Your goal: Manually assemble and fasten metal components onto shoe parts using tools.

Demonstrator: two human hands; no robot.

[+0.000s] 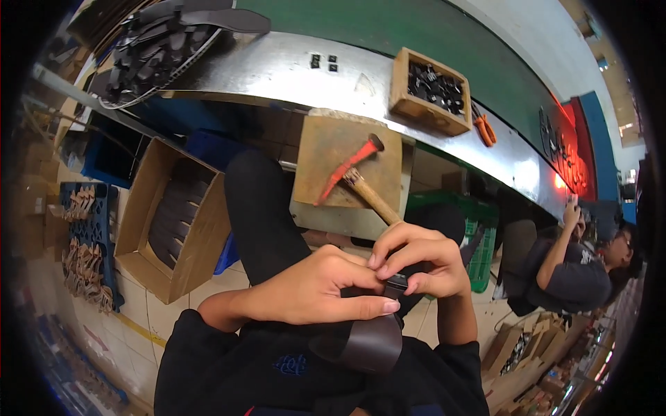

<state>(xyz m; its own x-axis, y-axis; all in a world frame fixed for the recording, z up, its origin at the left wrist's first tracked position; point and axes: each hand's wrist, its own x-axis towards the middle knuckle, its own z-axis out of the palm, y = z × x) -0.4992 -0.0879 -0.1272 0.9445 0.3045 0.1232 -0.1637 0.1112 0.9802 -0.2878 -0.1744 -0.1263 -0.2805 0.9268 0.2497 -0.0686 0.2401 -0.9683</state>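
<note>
A dark brown, flexible strip (375, 344) hangs curved from my left hand (326, 288), pinched at its narrow upper end between thumb and fingers. A small black clip-like piece (396, 281) sits at that end, and the thumb and fingertips of my right hand (424, 258) close on it. Partly hidden by the fingers, the join between clip and strip cannot be made out. Just beyond my hands a hammer (362, 182) with a red head and wooden handle lies on a square wooden block (310, 154).
Along the metal-edged bench (277, 66) are several small black pieces (324, 62), a wooden box (431, 119) of black parts, and orange-handled pliers (484, 130). Dark shoe-sole-like pieces (154, 55) pile up far left. A cardboard carton (132, 239) stands left; a person (572, 267) sits right.
</note>
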